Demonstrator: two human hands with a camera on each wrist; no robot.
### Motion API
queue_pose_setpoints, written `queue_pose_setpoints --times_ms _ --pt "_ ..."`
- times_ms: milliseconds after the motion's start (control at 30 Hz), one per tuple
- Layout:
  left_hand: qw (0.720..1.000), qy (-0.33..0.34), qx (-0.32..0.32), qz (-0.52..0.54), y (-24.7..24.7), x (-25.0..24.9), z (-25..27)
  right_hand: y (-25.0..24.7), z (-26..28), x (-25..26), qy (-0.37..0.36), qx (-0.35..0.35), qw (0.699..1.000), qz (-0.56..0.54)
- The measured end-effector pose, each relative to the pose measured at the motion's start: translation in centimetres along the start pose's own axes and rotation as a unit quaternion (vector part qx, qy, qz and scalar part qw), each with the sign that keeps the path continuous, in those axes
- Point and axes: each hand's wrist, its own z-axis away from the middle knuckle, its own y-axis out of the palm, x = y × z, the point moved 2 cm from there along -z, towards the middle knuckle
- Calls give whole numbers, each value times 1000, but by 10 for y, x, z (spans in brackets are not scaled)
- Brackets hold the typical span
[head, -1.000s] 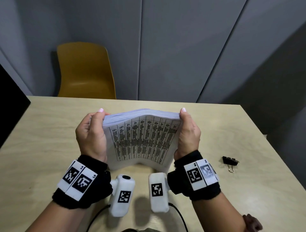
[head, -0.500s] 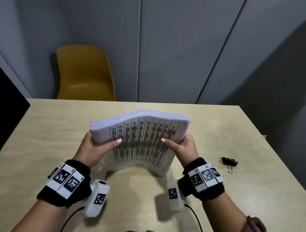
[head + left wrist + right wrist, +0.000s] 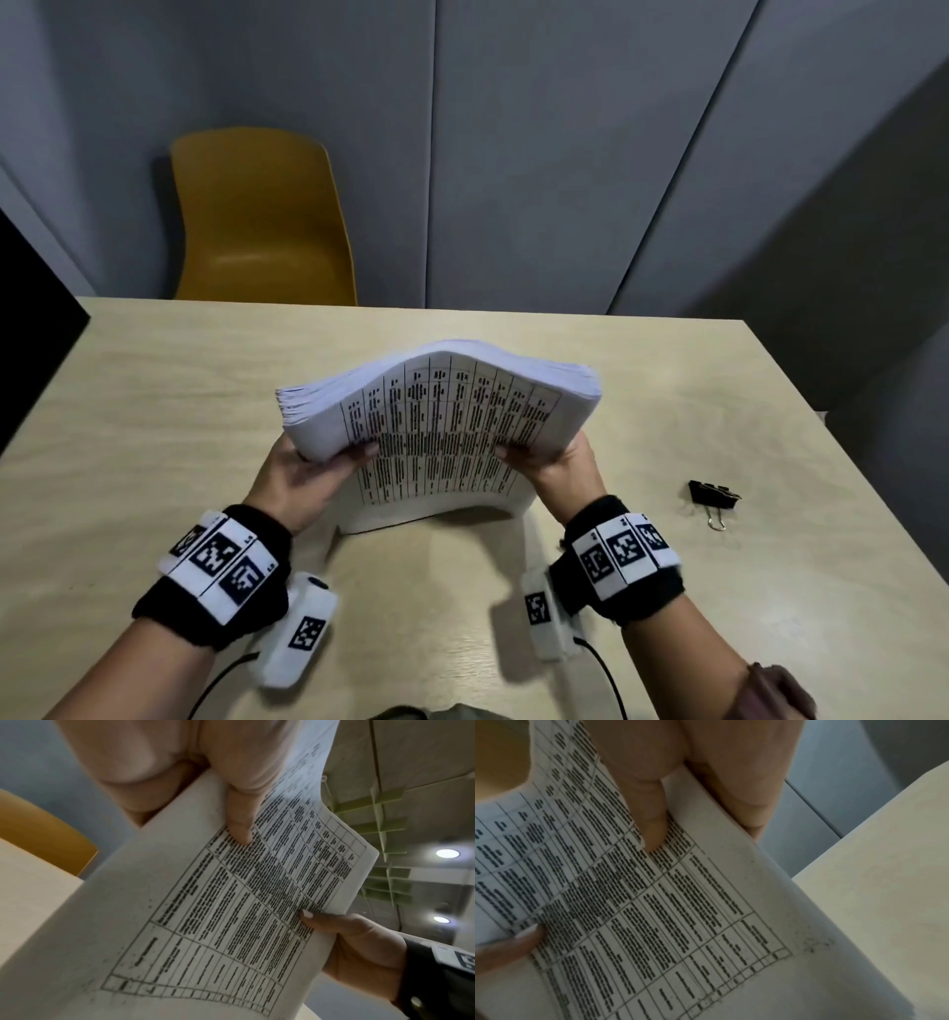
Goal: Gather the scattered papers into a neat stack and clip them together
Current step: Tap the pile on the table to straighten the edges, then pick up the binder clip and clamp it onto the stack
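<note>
Paper stack (image 3: 441, 426): standing on its near edge on the desk (image 3: 154, 411), likely for squaring; your left hand (image 3: 303, 478) and right hand (image 3: 560, 462) each pinch a side, thumbs on the printed face. Clip (image 3: 711, 497): idle on the right, awaiting use

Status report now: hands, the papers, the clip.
Left hand and right hand both grip the paper stack, standing on edge, bowed. Binder clip on the table, right of the stack, untouched. Nothing in the way.
</note>
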Motion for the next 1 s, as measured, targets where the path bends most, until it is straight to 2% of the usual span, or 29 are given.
queue_pose_setpoints --times_ms 100,200,333,433,567,633,700,800,900,1000 --pt "1000 -18 9 -5 -1 2 0 -1 2 1 -10 -10 1000 -2" --pt "998 -42 34 -35 3 11 9 -1 7 -12 31 -35 998 36" --pt "996 -42 25 -76 4 22 11 -1 13 -26 59 -53 993 91" --pt "987 -45 45 -145 1 22 6 -6 15 -24 106 -26 989 97" --pt "966 -147 132 -165 4 40 6 -13 26 -51 262 39 960 92" --pt "950 -225 153 -153 8 61 13 -17 33 -69 297 45 945 126" --pt "935 -281 157 -150 10 83 20 -24 40 -84 340 -10 938 66" --pt "923 -326 144 -144 8 105 26 -52 39 -93 381 -142 911 -65" --pt "917 -342 138 -151 4 119 25 -94 30 -96 375 -244 867 -218" --pt "918 -334 141 -162 3 132 21 -135 28 -87 368 -346 824 -256"
